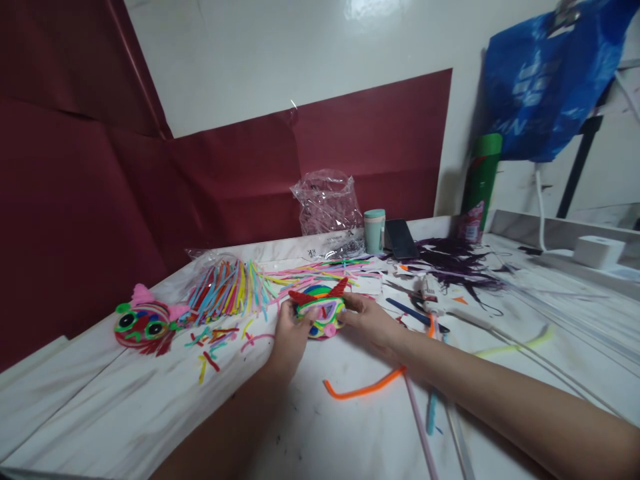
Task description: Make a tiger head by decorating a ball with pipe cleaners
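Observation:
Between my two hands is a colourful pipe-cleaner mask [320,308], round, with red pointed ears and green, blue, yellow and pink coils. My left hand [294,332] grips its left edge, the thumb on the front. At the right edge, my right hand [364,319] closes on it with the fingers partly hidden behind. An orange pipe cleaner [363,391], bent at one end, lies on the table in front of my right forearm. Cut pipe-cleaner pieces [213,343] are scattered left of my left hand.
A finished-looking pipe-cleaner face [144,323] with round eyes lies far left, beside a bundle of pipe cleaners [227,290]. Behind stand a clear plastic bag [330,203], a mint-green container [375,231], a phone [401,239] and a green bottle [481,183]. Scissors [407,291], a glue gun [429,293] and dark purple strands [445,261] lie right.

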The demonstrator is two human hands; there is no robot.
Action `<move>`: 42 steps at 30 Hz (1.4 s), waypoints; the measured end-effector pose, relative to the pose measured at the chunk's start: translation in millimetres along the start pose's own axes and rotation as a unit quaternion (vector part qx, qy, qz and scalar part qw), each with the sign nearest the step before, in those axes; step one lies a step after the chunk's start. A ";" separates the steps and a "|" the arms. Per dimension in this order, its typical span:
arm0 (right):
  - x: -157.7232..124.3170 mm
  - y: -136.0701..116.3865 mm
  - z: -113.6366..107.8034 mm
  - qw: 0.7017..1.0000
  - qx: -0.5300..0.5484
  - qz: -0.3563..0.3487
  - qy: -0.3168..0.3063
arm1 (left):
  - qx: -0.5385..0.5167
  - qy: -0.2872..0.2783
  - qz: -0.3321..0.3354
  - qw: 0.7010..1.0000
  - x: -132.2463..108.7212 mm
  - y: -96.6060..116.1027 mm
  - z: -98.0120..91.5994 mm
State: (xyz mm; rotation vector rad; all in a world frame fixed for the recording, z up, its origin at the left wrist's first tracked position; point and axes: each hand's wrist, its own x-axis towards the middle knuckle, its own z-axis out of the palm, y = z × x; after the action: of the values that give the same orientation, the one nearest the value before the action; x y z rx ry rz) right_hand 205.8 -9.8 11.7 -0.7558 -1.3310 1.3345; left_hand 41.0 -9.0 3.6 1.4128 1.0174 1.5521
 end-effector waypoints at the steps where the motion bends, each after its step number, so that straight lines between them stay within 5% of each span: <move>1: -0.8 -0.3 1.0 1.000 -0.008 -0.004 0.001 | 0.002 0.001 -0.001 1.000 -0.2 0.2 0.3; 20: -0.8 2.2 -0.2 0.996 -0.083 -0.008 0.031 | 0.039 -0.003 -0.020 0.999 5.0 0.9 -7.9; 27: -1.0 3.9 -1.0 0.999 -0.032 0.009 0.016 | -0.027 -0.077 -0.040 0.996 2.5 9.1 -8.9; 42: -2.1 4.2 -0.4 0.999 -0.030 0.017 0.021 | 0.028 -0.049 -0.010 0.998 2.9 4.0 -5.6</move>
State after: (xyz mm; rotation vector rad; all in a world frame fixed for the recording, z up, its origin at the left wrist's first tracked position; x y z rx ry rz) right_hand 205.7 -10.9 7.2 -0.8469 -1.3351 1.3038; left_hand 35.0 -8.1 8.0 1.4979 1.0205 1.4347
